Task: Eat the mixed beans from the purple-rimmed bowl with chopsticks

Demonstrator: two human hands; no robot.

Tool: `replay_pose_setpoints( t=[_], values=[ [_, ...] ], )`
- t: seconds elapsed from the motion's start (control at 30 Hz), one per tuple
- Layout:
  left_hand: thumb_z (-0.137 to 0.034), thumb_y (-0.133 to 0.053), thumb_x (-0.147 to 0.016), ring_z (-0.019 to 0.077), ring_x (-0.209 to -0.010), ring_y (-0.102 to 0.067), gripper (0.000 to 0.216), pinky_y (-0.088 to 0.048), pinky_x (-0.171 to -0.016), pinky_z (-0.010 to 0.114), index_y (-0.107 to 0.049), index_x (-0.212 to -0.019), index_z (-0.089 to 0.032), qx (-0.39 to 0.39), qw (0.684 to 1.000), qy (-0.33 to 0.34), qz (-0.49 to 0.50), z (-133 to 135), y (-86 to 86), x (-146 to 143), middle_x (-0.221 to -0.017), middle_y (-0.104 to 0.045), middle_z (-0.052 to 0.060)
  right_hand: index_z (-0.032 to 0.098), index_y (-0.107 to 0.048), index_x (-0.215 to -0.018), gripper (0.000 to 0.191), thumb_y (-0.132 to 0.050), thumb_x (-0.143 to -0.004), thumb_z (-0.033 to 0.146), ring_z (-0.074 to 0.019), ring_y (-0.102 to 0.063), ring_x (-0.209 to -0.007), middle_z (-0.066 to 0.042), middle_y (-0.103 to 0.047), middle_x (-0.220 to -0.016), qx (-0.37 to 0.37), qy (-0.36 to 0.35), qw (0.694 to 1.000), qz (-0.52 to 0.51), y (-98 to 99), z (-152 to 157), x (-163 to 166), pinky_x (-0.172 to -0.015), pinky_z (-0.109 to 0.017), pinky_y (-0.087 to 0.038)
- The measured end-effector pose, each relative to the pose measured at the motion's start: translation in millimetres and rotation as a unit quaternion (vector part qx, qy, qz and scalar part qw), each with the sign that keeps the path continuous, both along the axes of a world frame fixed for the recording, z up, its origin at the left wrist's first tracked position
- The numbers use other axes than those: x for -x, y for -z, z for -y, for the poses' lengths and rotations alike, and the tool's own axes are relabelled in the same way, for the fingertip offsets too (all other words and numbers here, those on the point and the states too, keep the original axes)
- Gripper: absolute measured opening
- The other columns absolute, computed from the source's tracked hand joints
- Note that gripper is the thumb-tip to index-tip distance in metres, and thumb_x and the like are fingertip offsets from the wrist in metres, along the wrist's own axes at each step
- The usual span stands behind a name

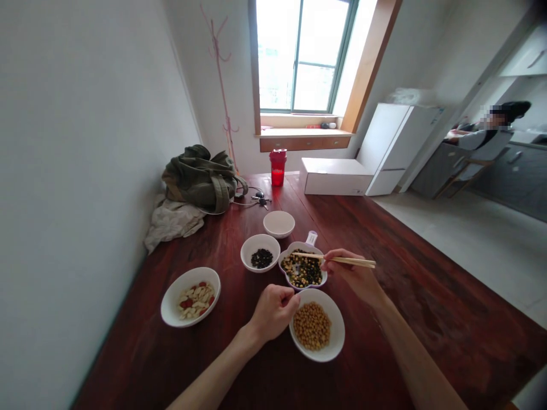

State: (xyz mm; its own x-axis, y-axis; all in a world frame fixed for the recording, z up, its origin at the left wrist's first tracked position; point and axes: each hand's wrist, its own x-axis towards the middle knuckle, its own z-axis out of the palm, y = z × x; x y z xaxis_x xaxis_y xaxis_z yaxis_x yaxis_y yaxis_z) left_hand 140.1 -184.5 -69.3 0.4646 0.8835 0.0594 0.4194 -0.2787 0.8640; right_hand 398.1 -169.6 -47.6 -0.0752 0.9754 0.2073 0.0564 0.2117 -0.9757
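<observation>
My right hand (348, 276) holds a pair of wooden chopsticks (352, 261). Their tips reach into a scalloped, purple-rimmed dish (282, 272) with a short handle, filled with mixed yellow and black beans (305, 269). Curled fingers close my left hand (277, 313), against the left rim of a white bowl (339, 336) of soybeans (311, 326). Whether those fingers pinch anything is hidden. Beyond it, a white bowl (245, 261) contains black beans (261, 258). A second small white bowl (279, 224) behind shows no contents.
At left, a white bowl (168, 302) has pale slices and red pieces. A green bag (199, 176) lies on patterned cloth (173, 222) by the wall, near keys (262, 200). Farther back are a red cup (277, 169) and white box (337, 176). Another person (482, 136) sits far right.
</observation>
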Motion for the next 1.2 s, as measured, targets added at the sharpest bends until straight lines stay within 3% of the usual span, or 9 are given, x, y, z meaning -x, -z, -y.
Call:
replay_pose_setpoints(
  t=[0.1, 0.2, 0.33, 0.63, 0.77, 1.03, 1.2],
  values=[
    [-0.039, -0.051, -0.093, 0.008, -0.056, -0.025, 0.049, -0.017, -0.055, 0.027, -0.029, -0.055, -0.017, -0.002, 1.0, -0.002, -0.001, 0.3, -0.1, 0.0, -0.057, -0.024, -0.004, 0.022, -0.076, -0.104, 0.025, -0.073, -0.094, 0.044, -0.0203, -0.072, -0.083, -0.006, -0.079, -0.092, -0.014, 0.0, 1.0, 0.01, 1.1, 0.6, 0.4, -0.074, -0.032, -0.059],
    [-0.038, -0.051, -0.093, 0.0079, -0.055, -0.024, 0.049, -0.017, -0.055, 0.028, -0.028, -0.055, -0.018, -0.002, 1.0, -0.002, 0.002, 0.8, -0.6, -0.2, -0.057, -0.024, -0.004, 0.022, -0.078, -0.098, 0.025, -0.068, -0.097, 0.045, -0.0163, -0.062, -0.065, -0.003, -0.07, -0.079, -0.054, 0.058, 0.995, 0.064, 0.4, 0.7, 2.1, -0.059, -0.029, -0.051],
    [-0.038, -0.051, -0.093, 0.0077, -0.055, -0.024, 0.049, -0.016, -0.055, 0.028, -0.027, -0.055, -0.018, 0.002, 1.0, -0.003, 0.002, 1.1, 0.0, -0.6, -0.056, -0.025, -0.004, 0.021, -0.075, -0.088, 0.031, -0.061, -0.101, 0.045, -0.0158, -0.056, -0.068, -0.006, -0.063, -0.092, -0.122, 0.112, 0.98, 0.108, 0.0, 0.5, 7.0, -0.057, -0.03, -0.046],
    [-0.035, -0.051, -0.093, 0.0075, -0.054, -0.025, 0.047, -0.017, -0.055, 0.027, -0.032, -0.055, -0.017, -0.001, 1.0, 0.001, -0.008, 1.8, 1.0, -0.9, -0.055, -0.026, -0.005, 0.024, -0.062, -0.091, 0.027, -0.047, -0.108, 0.038, -0.0181, -0.056, -0.066, -0.002, -0.06, -0.078, -0.165, 0.076, 0.965, 0.187, 7.6, 14.0, 19.1, -0.063, -0.032, -0.043],
    [-0.036, -0.051, -0.093, 0.0076, -0.055, -0.025, 0.047, -0.017, -0.055, 0.027, -0.031, -0.055, -0.017, 0.002, 1.0, 0.001, -0.003, 1.8, 0.6, -1.3, -0.055, -0.027, -0.005, 0.024, -0.059, -0.092, 0.027, -0.043, -0.109, 0.037, -0.0182, -0.057, -0.067, -0.002, -0.06, -0.078, -0.156, 0.062, 0.961, 0.221, 4.7, 13.0, 22.9, -0.065, -0.032, -0.043],
    [-0.036, -0.053, -0.092, 0.0076, -0.054, -0.026, 0.047, -0.016, -0.055, 0.027, -0.032, -0.054, -0.017, -0.001, 1.0, -0.003, 0.006, 0.5, -0.6, -2.1, -0.055, -0.027, -0.005, 0.023, -0.059, -0.084, 0.032, -0.048, -0.107, 0.043, -0.0191, -0.058, -0.069, -0.004, -0.063, -0.077, -0.141, 0.012, 0.948, 0.284, -19.1, -14.6, 35.1, -0.064, -0.031, -0.044],
    [-0.035, -0.054, -0.09, 0.0074, -0.053, -0.027, 0.046, -0.016, -0.054, 0.026, -0.033, -0.053, -0.017, -0.003, 1.0, -0.012, 0.008, 1.2, -0.1, -2.8, -0.054, -0.027, -0.005, 0.024, -0.063, -0.091, 0.032, -0.05, -0.106, 0.05, -0.0181, -0.059, -0.06, -0.003, -0.065, -0.073, -0.1, 0.027, 0.97, 0.22, -1.8, -6.0, 20.0, -0.055, -0.03, -0.047]
  ],
)
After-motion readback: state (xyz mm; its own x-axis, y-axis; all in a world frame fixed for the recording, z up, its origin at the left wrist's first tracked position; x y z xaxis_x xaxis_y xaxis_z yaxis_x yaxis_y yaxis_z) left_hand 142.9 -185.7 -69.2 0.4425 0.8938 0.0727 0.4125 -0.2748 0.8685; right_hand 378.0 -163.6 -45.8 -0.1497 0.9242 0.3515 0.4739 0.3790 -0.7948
